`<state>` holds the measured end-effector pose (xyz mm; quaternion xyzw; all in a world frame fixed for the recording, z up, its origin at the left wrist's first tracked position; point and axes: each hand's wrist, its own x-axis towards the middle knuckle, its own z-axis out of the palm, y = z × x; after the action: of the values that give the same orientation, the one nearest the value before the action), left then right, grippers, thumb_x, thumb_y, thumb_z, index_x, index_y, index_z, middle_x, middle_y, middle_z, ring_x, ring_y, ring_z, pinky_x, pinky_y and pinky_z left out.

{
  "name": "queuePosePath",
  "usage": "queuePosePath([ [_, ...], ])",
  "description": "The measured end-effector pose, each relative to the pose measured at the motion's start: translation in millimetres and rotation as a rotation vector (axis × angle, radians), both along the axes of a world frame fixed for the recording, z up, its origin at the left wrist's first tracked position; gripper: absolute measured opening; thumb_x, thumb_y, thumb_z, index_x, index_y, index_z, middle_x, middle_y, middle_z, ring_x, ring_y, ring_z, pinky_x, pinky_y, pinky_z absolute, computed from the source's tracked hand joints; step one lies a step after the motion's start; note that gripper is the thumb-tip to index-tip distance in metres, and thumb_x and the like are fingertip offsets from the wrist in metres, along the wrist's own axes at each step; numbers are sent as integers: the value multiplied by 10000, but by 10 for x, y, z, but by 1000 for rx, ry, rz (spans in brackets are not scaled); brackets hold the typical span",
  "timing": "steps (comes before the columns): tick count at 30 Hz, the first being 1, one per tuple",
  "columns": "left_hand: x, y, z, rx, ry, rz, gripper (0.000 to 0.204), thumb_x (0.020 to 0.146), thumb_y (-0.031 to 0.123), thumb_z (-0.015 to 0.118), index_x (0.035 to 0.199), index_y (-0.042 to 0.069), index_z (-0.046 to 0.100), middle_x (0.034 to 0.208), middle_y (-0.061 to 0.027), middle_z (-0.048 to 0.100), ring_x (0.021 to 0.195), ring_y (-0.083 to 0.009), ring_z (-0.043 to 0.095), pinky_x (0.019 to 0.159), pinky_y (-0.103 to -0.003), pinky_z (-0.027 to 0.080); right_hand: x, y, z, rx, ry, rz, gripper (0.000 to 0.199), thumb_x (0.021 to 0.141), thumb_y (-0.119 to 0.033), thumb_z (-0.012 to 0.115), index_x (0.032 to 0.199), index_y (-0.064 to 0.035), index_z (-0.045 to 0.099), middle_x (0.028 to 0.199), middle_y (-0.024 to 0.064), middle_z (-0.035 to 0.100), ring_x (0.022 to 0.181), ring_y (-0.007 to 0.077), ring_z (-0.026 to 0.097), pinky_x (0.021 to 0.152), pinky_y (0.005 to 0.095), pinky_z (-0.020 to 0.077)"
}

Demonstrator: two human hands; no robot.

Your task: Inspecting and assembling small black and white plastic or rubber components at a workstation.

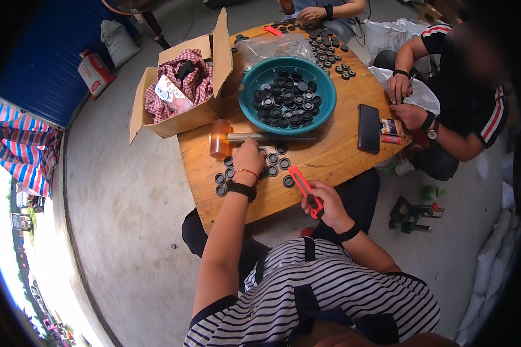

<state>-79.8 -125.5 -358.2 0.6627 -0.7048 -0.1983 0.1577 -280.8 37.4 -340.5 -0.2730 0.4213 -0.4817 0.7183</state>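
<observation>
- The orange utility knife (305, 191) sits in the right hand (329, 205), fingers curled tight round its lower end, the tip angled up toward the left hand (249, 157). Whether a blade is out I cannot tell; if it is, a slip toward the left wrist could cut it.
- The left hand rests fingers-down on the worktop (330, 159), loosely bent over the small black rings (276, 162) laid out in rows there. I cannot tell whether it pinches one or merely touches them.
- Those rings lie near the worktop's front edge; a nudge from a forearm could likely send some onto the concrete floor (133, 231), where one small dark piece already lies.
- The mallet (221, 139) with its amber head lies just beyond the left hand, its metal handle reaching toward the teal basin (325, 87) full of more rings; a knock could roll it.
- A phone (369, 128) lies well to the right, near another person's hands.
</observation>
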Motion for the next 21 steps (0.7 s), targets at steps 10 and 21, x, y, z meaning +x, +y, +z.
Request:
queuePosePath([
  [10,107,-34,-12,-107,-267,-194,238,771,204,667,965,67,657,970,-146,644,929,-318,624,807,-419,509,15,16,-116,-30,-258,86,430,889,-1,490,1318,14,460,1107,116,604,802,164,610,686,273,520],
  [21,81,4,-50,-154,-229,-234,212,763,212,640,905,53,634,933,-178,634,894,-352,624,791,-442,500,-21,83,-41,-67,-144,162,428,997,-159,483,1387,-1,406,1065,95,604,652,98,554,533,213,470],
])
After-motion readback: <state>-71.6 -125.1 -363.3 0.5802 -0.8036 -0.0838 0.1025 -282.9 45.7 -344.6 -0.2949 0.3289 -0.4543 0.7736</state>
